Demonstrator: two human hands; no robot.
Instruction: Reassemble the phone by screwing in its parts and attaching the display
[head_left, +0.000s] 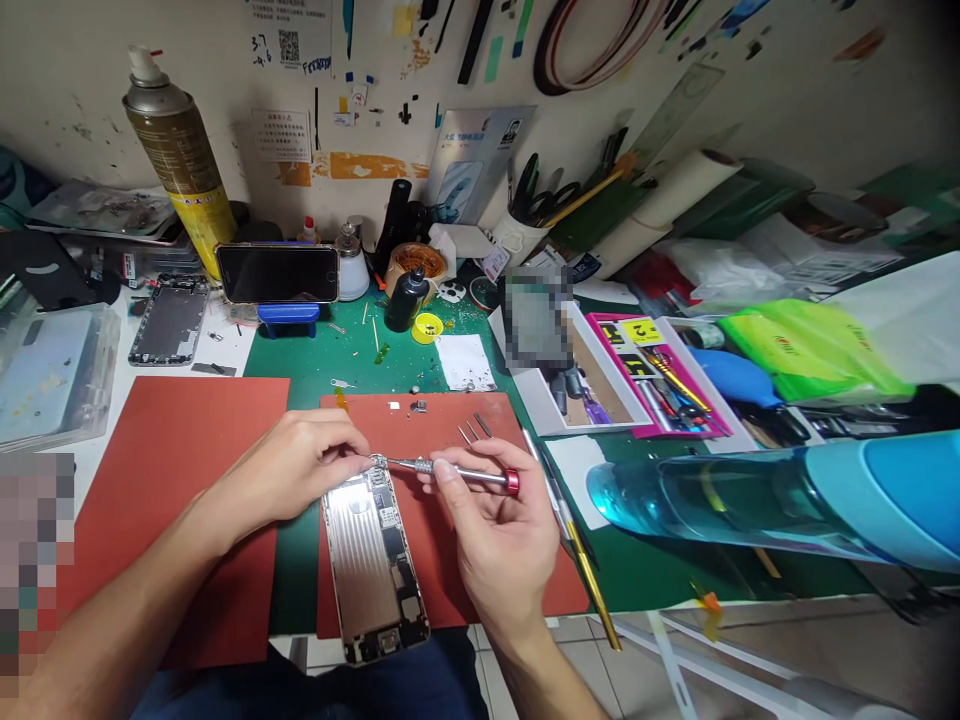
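A green cutting mat (360, 350) covers the workbench, with two red-orange silicone mats lying side by side across its near edge. The left mat (180, 480) is bare where it shows, while the right mat (442, 425) carries small metal parts and thin steel tools near its top edge. An open phone body (371, 560) lies across the gap between the mats' near ends. Farther back stand a black bottle (405, 300), a phone on a blue stand (277, 273), and a tall spray can (180, 150) at upper left. A stripped phone housing (169, 320) lies left of the green mat, and a pink tool tray (660, 375) sits at right.
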